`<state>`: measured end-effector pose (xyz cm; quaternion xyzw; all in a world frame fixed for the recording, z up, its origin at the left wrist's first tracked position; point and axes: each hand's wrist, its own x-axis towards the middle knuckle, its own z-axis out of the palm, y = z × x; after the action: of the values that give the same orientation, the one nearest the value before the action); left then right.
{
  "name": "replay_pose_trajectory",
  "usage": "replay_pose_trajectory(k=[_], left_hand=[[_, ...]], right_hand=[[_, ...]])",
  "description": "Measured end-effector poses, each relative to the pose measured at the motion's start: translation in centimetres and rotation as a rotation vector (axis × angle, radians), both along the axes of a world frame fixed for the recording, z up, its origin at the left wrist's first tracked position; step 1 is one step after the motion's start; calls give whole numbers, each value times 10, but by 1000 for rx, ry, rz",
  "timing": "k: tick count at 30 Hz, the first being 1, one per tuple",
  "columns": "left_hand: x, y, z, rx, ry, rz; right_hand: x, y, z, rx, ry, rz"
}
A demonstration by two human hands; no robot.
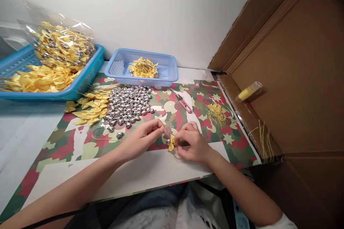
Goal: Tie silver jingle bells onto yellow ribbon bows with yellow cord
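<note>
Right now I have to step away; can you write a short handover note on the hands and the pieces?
Left hand: fingertips pinched, seemingly on a thin cord, though I cannot tell for sure.
Right hand: grip closed on a yellow bow with a silver bell at it.
Supplies: loose silver bells and loose bows on the mat, cut yellow cords, pink snips.
Done: assembled pieces in the small blue basket.
Left: many bells and bows are unjoined.
</note>
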<state>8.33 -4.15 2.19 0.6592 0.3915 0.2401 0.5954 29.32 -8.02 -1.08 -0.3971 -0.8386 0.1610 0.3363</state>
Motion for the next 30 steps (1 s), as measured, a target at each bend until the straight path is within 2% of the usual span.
replay_pose_trajectory(k=[4,9,12,14,16,22,30], left_hand=[[-5,-2,8,107,164,-148],[-14,-5,21,250,381,-339],[-10,-7,24,322,384,-265],[-3,-8,21,376,354,-178],[5,-10,15,404,348,-163],[17,-14,0,525,506,-167],[17,-14,-12,635,478,-120]], right_hand=[[1,0,2,-37,49,-21],[4,0,3,62,74,-68],[5,-1,3,191,50,-89],[6,-1,3,254,33,-84],[6,-2,4,275,17,-76],[7,-2,3,275,-3,-83],[6,-2,-2,198,4,-82]])
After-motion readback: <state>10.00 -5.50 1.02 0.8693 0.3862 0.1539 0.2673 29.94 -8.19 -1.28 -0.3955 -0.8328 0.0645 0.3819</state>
